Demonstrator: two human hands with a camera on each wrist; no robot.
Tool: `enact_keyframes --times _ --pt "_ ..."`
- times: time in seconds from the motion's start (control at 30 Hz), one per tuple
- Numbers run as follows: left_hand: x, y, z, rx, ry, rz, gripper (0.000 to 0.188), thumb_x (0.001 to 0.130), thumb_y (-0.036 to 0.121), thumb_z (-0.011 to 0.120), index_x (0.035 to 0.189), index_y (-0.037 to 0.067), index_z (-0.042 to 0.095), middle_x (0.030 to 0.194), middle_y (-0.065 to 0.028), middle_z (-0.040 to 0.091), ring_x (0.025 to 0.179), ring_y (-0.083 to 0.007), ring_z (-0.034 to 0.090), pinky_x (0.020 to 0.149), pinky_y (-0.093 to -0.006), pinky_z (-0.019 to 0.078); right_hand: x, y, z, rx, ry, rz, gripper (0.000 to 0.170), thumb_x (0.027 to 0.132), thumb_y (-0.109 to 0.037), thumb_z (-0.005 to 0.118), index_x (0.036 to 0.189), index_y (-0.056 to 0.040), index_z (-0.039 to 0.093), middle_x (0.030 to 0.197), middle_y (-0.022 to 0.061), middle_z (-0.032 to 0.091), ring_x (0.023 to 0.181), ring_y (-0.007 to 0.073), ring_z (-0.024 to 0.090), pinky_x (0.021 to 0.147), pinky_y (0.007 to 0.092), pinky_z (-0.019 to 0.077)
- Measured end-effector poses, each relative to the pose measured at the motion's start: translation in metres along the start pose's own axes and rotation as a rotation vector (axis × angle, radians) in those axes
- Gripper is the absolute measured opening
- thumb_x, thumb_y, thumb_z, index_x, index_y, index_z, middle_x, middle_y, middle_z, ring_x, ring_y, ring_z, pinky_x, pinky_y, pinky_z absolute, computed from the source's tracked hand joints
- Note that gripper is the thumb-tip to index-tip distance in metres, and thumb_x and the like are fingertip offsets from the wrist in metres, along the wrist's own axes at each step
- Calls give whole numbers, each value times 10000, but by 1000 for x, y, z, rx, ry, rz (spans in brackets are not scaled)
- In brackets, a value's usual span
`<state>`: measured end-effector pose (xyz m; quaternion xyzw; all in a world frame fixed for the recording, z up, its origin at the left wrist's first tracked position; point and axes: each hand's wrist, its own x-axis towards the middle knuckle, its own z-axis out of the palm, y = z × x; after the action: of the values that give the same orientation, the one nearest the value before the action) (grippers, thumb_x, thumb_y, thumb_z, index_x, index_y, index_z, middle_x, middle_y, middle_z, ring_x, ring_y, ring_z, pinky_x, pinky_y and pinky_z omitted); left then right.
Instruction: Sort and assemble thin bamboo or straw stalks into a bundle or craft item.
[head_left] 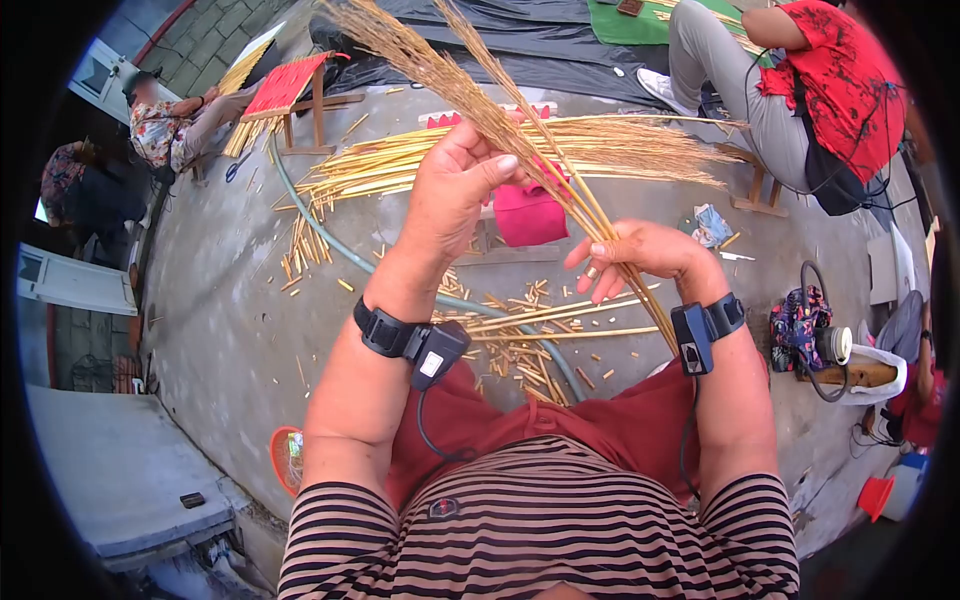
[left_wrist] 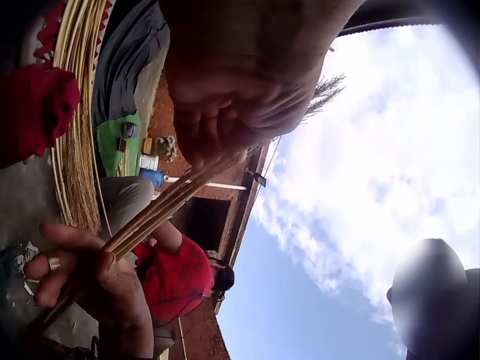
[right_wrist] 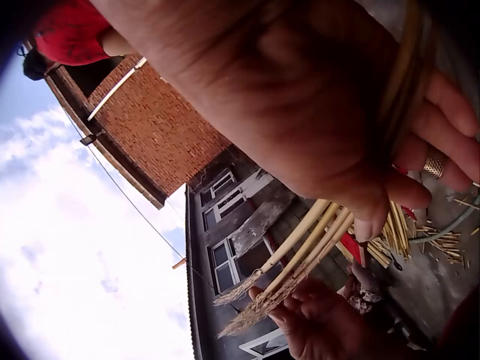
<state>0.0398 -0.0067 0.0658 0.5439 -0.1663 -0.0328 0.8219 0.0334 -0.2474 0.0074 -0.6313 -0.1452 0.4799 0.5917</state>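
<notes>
Both hands hold a few long dry stalks (head_left: pixel 590 208) with feathery heads, slanting from upper left to lower right in the head view. My left hand (head_left: pixel 455 190) grips them higher up, toward the feathery heads; its curled fingers (left_wrist: pixel 214 131) show in the left wrist view. Lower down, my right hand (head_left: pixel 650 250) holds the bare ends, thumb laid over them and a ring on one finger. Beyond the hands lies a large pile of similar stalks (head_left: pixel 390 160) across a low support. A pink cloth (head_left: pixel 530 215) hangs in front of that pile.
Cut stalk pieces (head_left: pixel 535 370) litter the concrete floor, crossed by a green hose (head_left: pixel 330 235). Seated people (head_left: pixel 840 100) work at upper right and upper left. A red-topped stand (head_left: pixel 285 90) is at upper left; a bag (head_left: pixel 800 325) sits at right, an orange basket (head_left: pixel 285 460) at lower left.
</notes>
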Motion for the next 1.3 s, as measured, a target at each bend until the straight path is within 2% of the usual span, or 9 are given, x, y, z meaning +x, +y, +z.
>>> enact_keyframes --times 0.1,0.13,0.23,0.27,0.37,0.53,0.67,0.93,1.3 --pt "2 -3 -17 66 -28 -136 386 853 99 612 1207 -16 507 941 -54 618 705 -101 573 659 -259 508 4 -1 2 -77 -4 38 459 918 -365 515 1166 21 540 941 129 651 772 190 665 723 286 544" --pt "3 -7 -23 86 16 -177 356 849 122 628 1166 -16 546 876 -40 621 654 -89 560 604 -256 500 6 1 3 -106 -4 54 450 922 -356 511 1166 21 540 943 128 650 776 191 663 737 288 540" --pt "3 -12 -26 75 36 -243 292 843 142 644 1082 -21 601 774 -28 616 612 -86 550 584 -257 492 14 15 -6 -152 -1 112 419 911 -335 541 1170 -5 548 962 118 639 818 171 650 739 286 529" --pt "4 -15 -25 62 65 -252 237 843 150 648 1002 -26 636 705 -26 607 599 -91 549 578 -261 487 16 18 -10 -185 -2 117 419 908 -319 548 1176 2 539 976 117 638 839 172 647 758 284 524" --pt "6 -25 -25 50 67 -219 228 851 145 641 995 -31 636 687 -29 605 588 -96 547 580 -270 490 12 10 -1 -227 102 16 386 884 -288 589 1153 -14 548 985 103 636 848 157 641 758 268 506" --pt "8 -34 -22 -1 91 -219 225 855 140 636 991 -39 635 730 -46 615 605 -102 552 605 -286 512 16 -7 14 -72 328 -281 253 868 -258 611 1020 -56 609 897 63 659 749 111 645 684 242 500" --pt "8 -38 -22 24 95 -249 248 852 167 644 985 -41 623 745 -64 625 636 -122 584 633 -295 536 12 -13 23 -113 463 -257 164 880 -202 574 920 -59 645 802 46 668 633 93 629 544 209 487" --pt "0 -33 -14 122 35 -294 239 857 180 636 970 -29 609 868 -145 666 745 -226 674 683 -317 572 4 -9 16 -93 372 -215 243 908 -227 509 1026 -44 617 863 99 663 626 124 639 532 227 501" --pt "-4 -30 -16 181 127 -217 245 863 179 626 983 -32 593 867 -159 660 704 -229 675 637 -308 584 9 -9 30 -90 444 -296 217 900 -188 538 1046 -56 629 909 66 661 665 104 639 551 219 500"
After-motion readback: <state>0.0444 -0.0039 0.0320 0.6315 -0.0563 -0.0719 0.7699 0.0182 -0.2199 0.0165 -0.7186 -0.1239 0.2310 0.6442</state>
